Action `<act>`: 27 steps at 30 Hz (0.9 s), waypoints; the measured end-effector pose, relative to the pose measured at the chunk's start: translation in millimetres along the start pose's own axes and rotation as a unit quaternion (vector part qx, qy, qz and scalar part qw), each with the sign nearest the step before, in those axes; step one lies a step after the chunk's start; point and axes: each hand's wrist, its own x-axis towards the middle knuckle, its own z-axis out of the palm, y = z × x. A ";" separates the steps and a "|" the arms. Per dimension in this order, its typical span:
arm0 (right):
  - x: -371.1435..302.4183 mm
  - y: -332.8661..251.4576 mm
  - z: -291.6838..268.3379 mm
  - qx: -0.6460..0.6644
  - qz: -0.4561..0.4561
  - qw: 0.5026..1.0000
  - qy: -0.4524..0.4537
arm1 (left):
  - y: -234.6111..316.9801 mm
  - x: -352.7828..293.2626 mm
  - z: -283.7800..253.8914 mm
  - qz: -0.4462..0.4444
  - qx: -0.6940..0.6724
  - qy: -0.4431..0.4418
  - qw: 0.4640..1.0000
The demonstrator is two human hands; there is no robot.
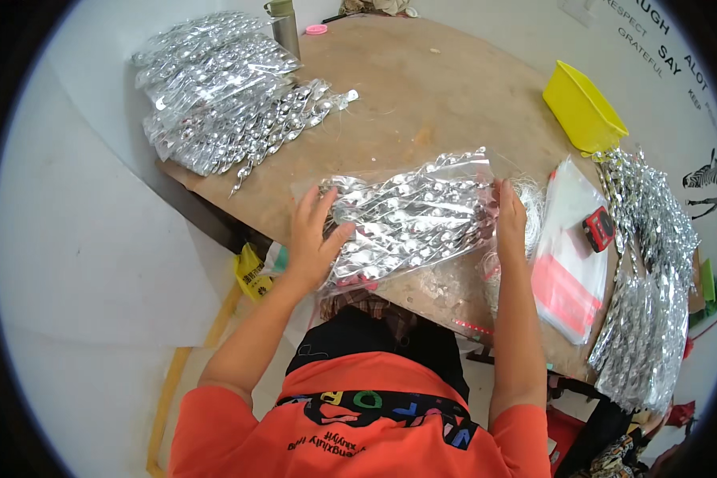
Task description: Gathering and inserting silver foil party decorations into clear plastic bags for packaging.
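A clear plastic bag point(422, 213) filled with shiny silver twisted strips lies slanted at the table's near edge. My left hand point(315, 243) grips its left end, the thumb and fingertips resting over the film. At the opposite end, my right hand point(511, 219) holds the bag's side, fingers held close together and pointing away from me. The underside of the bag and part of the right fingers are hidden. Just right of that hand is a bundle of white string point(531, 209), partly covered by my wrist.
Filled silver bags point(215, 80) are piled at the far left by a bottle point(285, 32). To the right lie flat clear bags point(564, 263), a red tape measure point(599, 229) and hanging silver strips point(649, 263). A yellow bin point(583, 107) stands behind them on the brown table point(406, 88).
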 end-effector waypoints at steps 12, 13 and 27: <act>-45.3 -25.0 -30.2 -0.156 -0.074 0.983 0.063 | 45.2 6.0 -18.5 0.057 0.049 0.041 0.996; -63.7 -29.7 -31.4 -0.107 0.031 0.993 0.035 | 40.7 22.9 -12.2 0.078 0.027 0.059 0.995; -70.1 -18.5 3.3 0.068 0.031 0.997 -0.023 | -5.2 84.6 30.1 -0.182 -0.260 -0.299 0.900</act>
